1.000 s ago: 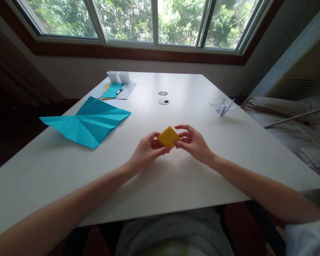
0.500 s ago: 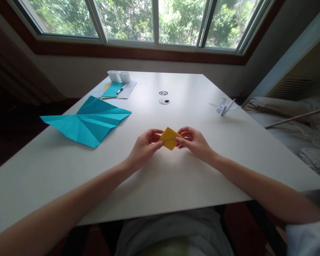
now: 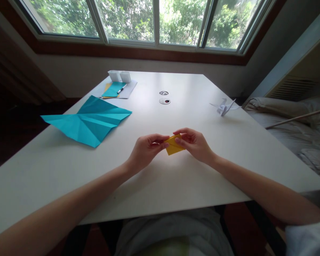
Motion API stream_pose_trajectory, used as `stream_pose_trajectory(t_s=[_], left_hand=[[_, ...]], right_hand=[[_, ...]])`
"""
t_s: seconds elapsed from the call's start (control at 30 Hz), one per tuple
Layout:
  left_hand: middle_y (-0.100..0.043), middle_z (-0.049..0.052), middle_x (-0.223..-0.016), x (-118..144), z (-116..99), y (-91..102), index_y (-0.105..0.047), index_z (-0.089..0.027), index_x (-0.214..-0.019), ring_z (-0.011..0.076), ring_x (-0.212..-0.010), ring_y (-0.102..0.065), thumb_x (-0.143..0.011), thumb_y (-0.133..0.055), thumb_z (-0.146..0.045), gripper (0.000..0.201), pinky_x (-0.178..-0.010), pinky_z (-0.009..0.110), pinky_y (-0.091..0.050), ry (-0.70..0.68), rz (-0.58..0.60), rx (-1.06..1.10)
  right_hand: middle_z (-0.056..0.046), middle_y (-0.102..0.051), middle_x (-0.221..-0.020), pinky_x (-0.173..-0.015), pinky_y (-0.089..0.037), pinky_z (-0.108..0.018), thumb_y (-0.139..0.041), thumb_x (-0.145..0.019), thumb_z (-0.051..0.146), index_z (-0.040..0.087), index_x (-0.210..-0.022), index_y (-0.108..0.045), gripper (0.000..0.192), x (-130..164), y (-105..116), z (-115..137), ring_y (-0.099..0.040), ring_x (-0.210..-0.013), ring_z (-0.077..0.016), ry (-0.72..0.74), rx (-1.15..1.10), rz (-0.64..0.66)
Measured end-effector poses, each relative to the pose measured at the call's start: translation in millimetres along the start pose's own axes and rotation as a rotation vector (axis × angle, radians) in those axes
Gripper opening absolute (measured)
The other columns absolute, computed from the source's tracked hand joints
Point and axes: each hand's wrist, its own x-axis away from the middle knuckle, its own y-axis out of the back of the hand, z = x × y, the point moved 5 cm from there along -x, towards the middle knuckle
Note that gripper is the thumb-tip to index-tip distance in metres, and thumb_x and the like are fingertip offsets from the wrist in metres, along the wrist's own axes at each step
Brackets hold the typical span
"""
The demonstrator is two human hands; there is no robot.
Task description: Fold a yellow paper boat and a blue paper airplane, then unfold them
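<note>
A small folded piece of yellow paper (image 3: 173,146) is held between both hands, just above the near middle of the white table. My left hand (image 3: 146,148) pinches its left corner between thumb and fingers. At the other side my right hand (image 3: 194,144) grips the paper, the thumb pressed on its front face and the fingers behind the upper edge. Parts of the paper's right side are hidden by the right thumb and fingers.
A large creased sheet of blue paper (image 3: 92,121) lies on the white table (image 3: 149,192) at left. Behind it are stacked papers with a pen (image 3: 122,89) and white boxes (image 3: 119,76). Two round pieces (image 3: 164,101) lie mid-table; a white paper crane (image 3: 223,107) stands at right.
The yellow paper has turned from a diamond pose to a slanted one and moved slightly right and nearer. The right hand's fingers have shifted over its upper edge.
</note>
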Motion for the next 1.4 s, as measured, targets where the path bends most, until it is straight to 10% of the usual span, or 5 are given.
stream_pose_trajectory(t_s=[0.47,1.4], left_hand=[[-0.070,0.006,-0.086,-1,-1,0.9,-0.068,-0.014,-0.089,0.0182,-0.078,-0.065,-0.070,-0.068,-0.032,0.026,-0.072,0.029,-0.054,-0.035,0.020,-0.055],[-0.070,0.004,-0.083,3,7,-13.6,-0.068,-0.016,-0.086,0.0192,-0.078,-0.065,-0.071,-0.066,-0.033,0.022,-0.071,0.029,-0.054,0.065,0.211,-0.042]], right_hand=[[-0.004,-0.066,-0.095,-0.067,-0.054,-0.029,-0.058,-0.080,0.034,0.024,-0.088,-0.068,0.016,5,3,21,-0.062,-0.085,-0.0173,0.236,0.354,-0.060],[0.002,-0.054,-0.063,-0.045,-0.040,-0.020,-0.059,-0.075,0.042,0.017,-0.076,-0.056,0.025,1,5,2,-0.048,-0.050,-0.0077,-0.200,0.357,0.346]])
